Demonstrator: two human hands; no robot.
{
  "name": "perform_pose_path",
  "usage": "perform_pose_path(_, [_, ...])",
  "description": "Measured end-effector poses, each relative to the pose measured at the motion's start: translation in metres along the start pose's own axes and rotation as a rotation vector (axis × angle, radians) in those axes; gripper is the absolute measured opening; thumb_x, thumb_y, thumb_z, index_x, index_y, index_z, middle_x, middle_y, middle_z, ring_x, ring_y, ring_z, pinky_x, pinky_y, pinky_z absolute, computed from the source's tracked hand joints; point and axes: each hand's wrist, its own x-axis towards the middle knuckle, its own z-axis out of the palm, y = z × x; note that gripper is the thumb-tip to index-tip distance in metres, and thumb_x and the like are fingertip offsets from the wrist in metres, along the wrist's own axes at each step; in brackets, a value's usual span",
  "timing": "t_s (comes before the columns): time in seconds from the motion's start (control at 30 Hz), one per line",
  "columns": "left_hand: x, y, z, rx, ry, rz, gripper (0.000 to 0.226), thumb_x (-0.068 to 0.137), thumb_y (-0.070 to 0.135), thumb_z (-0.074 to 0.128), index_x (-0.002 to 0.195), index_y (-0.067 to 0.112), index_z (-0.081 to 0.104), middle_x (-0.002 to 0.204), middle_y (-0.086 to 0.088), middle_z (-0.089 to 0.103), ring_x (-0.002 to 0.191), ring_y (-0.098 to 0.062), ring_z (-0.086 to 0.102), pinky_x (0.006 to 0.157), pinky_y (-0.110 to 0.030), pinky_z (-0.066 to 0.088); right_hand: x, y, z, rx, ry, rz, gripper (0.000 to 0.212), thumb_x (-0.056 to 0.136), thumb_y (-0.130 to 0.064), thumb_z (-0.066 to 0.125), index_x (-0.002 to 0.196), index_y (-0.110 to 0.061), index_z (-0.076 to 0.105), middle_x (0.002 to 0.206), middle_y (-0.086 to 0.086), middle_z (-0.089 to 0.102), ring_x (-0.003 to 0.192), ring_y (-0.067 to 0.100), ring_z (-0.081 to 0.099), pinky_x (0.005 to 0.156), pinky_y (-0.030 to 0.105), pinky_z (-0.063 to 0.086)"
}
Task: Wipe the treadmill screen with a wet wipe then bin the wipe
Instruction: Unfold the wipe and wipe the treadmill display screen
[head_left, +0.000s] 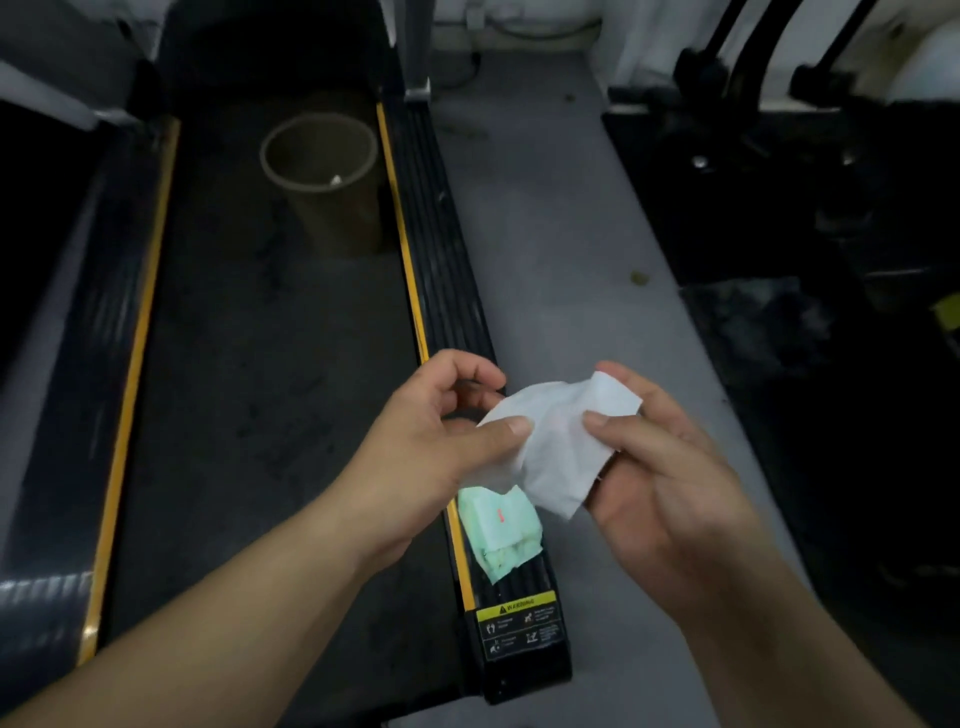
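Note:
A white wet wipe (561, 441) is stretched between both hands above the treadmill's right side rail. My left hand (441, 431) pinches its left edge between thumb and fingers. My right hand (654, 467) pinches its right edge with the thumb on top. Below the hands, a pale green wipe packet (501, 530) lies on the black side rail (452, 291). A round brown bin (322, 176) stands on the treadmill belt (260, 364) farther ahead, with a small white scrap inside. The treadmill screen is out of view.
Yellow stripes border the dark belt on both sides. A grey floor strip (550, 234) runs to the right of the rail. Another black machine (810, 208) stands at the right. A warning label (519, 623) sits at the rail's near end.

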Motion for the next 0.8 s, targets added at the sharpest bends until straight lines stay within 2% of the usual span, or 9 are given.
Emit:
perform_pose_path(0.07, [-0.015, 0.039, 0.009, 0.016, -0.006, 0.042, 0.037, 0.073, 0.022, 0.082, 0.104, 0.015, 0.064, 0.105, -0.013, 0.067, 0.084, -0.022, 0.064, 0.072, -0.036, 0.056, -0.024, -0.031, 0.021, 0.03, -0.019, -0.022, 0.049, 0.074, -0.002, 0.062, 0.122, -0.011, 0.061, 0.11, 0.023, 0.072, 0.097, 0.034, 0.075, 0.076, 0.047, 0.064])
perform_pose_path(0.13, [-0.032, 0.079, 0.019, 0.102, 0.019, 0.112, 0.038, 0.07, 0.035, 0.086, 0.101, 0.023, 0.067, 0.108, -0.003, 0.069, 0.093, -0.015, 0.067, 0.075, -0.028, 0.056, -0.048, -0.061, 0.042, 0.05, -0.061, -0.045, 0.046, 0.079, 0.0, 0.059, 0.123, -0.012, 0.059, 0.11, 0.022, 0.071, 0.094, 0.033, 0.073, 0.074, 0.043, 0.063])
perform_pose_path(0.2, [-0.049, 0.115, 0.028, 0.311, 0.065, 0.197, 0.047, 0.066, 0.058, 0.086, 0.103, 0.034, 0.07, 0.118, 0.009, 0.064, 0.108, -0.004, 0.064, 0.086, -0.019, 0.051, -0.071, -0.087, 0.063, 0.05, -0.09, -0.079, 0.039, 0.088, 0.003, 0.054, 0.123, -0.013, 0.059, 0.111, 0.022, 0.07, 0.093, 0.032, 0.072, 0.073, 0.042, 0.062])
perform_pose_path(0.27, [-0.064, 0.147, 0.037, 0.52, 0.111, 0.277, 0.056, 0.066, 0.07, 0.079, 0.112, 0.04, 0.07, 0.128, 0.022, 0.055, 0.121, 0.007, 0.053, 0.094, -0.009, 0.04, -0.091, -0.11, 0.083, 0.041, -0.09, -0.128, 0.035, 0.093, 0.005, 0.051, 0.121, -0.012, 0.061, 0.105, 0.02, 0.07, 0.09, 0.032, 0.072, 0.071, 0.042, 0.061])
perform_pose_path(0.37, [-0.083, 0.187, 0.054, 0.519, 0.152, 0.329, 0.044, 0.078, 0.052, 0.081, 0.118, 0.04, 0.07, 0.124, 0.023, 0.059, 0.119, 0.006, 0.054, 0.098, -0.017, 0.044, -0.115, -0.141, 0.108, 0.024, -0.076, -0.208, 0.033, 0.094, 0.007, 0.049, 0.119, -0.009, 0.063, 0.098, 0.023, 0.07, 0.089, 0.034, 0.07, 0.075, 0.043, 0.058])
perform_pose_path(0.47, [-0.096, 0.22, 0.073, 0.22, 0.034, 0.269, 0.03, 0.092, 0.021, 0.074, 0.121, 0.028, 0.072, 0.115, 0.009, 0.074, 0.11, -0.004, 0.068, 0.093, -0.024, 0.054, -0.133, -0.166, 0.129, -0.011, -0.083, -0.265, 0.031, 0.094, 0.008, 0.045, 0.114, -0.008, 0.064, 0.093, 0.023, 0.071, 0.084, 0.034, 0.071, 0.072, 0.042, 0.058])
perform_pose_path(0.6, [-0.112, 0.252, 0.097, -0.03, -0.048, 0.17, 0.023, 0.098, 0.013, 0.064, 0.117, 0.019, 0.073, 0.108, -0.004, 0.078, 0.099, -0.014, 0.072, 0.081, -0.025, 0.053, -0.151, -0.193, 0.147, -0.109, -0.045, -0.37, 0.035, 0.092, 0.009, 0.044, 0.115, -0.009, 0.064, 0.097, 0.019, 0.069, 0.083, 0.032, 0.069, 0.075, 0.05, 0.052])
perform_pose_path(0.7, [-0.119, 0.268, 0.107, -0.068, -0.073, 0.117, 0.023, 0.1, 0.009, 0.058, 0.116, 0.017, 0.072, 0.105, -0.011, 0.078, 0.098, -0.027, 0.075, 0.071, -0.027, 0.054, -0.162, -0.211, 0.154, -0.265, -0.004, -0.492, 0.04, 0.093, 0.01, 0.048, 0.121, -0.017, 0.06, 0.095, 0.008, 0.073, 0.081, 0.021, 0.072, 0.068, 0.04, 0.054])
perform_pose_path(0.8, [-0.123, 0.284, 0.109, -0.093, -0.132, 0.095, 0.025, 0.101, 0.006, 0.055, 0.119, 0.014, 0.071, 0.109, -0.014, 0.077, 0.1, -0.032, 0.074, 0.077, -0.035, 0.055, -0.168, -0.23, 0.156, -0.389, 0.028, -0.61, 0.049, 0.09, 0.01, 0.059, 0.126, -0.024, 0.058, 0.09, 0.005, 0.076, 0.079, 0.015, 0.072, 0.064, 0.025, 0.057])
